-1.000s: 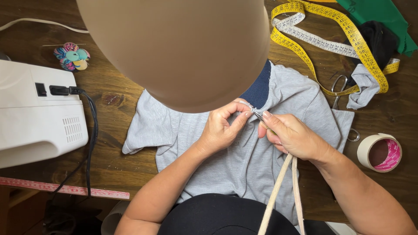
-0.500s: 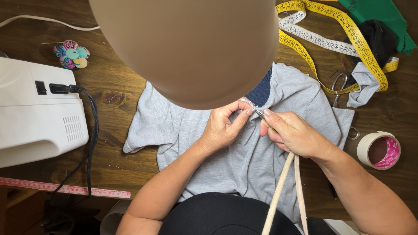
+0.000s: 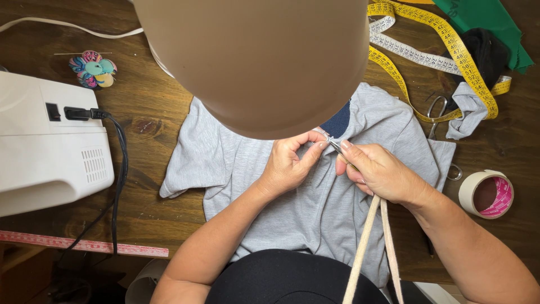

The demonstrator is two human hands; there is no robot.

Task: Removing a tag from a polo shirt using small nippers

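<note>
The left hand (image 3: 289, 163) is pinching the grey garment (image 3: 236, 169), lying right of the white sewing machine (image 3: 45, 152); the right hand (image 3: 379, 171) is gripping a small metal tool (image 3: 334, 145) at its seam.

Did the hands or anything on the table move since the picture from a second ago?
Hardly anything. The left hand and right hand pinch the grey shirt at the same spot by the collar as before, the right one with a small metal tool. Nothing was picked up or let go. The sewing machine, yellow tape measure, scissors and tape roll stayed put.
</note>
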